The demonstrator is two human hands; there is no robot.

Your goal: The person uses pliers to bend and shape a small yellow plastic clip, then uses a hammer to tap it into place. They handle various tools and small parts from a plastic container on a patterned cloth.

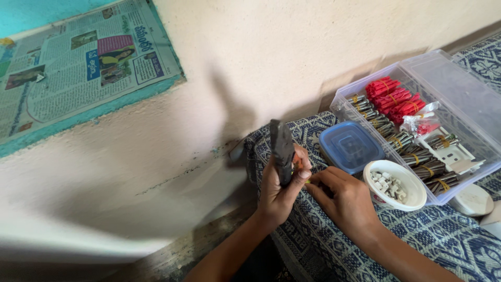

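A dark flat panel (282,151) is being held upright, clamped in the left hand (279,190) — its lower edge is being pinched by the right hand (347,201), just beside a white bowl (412,196).

Both forearms are bare to the frame's edge, with no sleeve reaching them. The left hand (279,190) and right hand (344,201) wear no gloves, rings, watch or bands, both nearest the white bowl (412,196).
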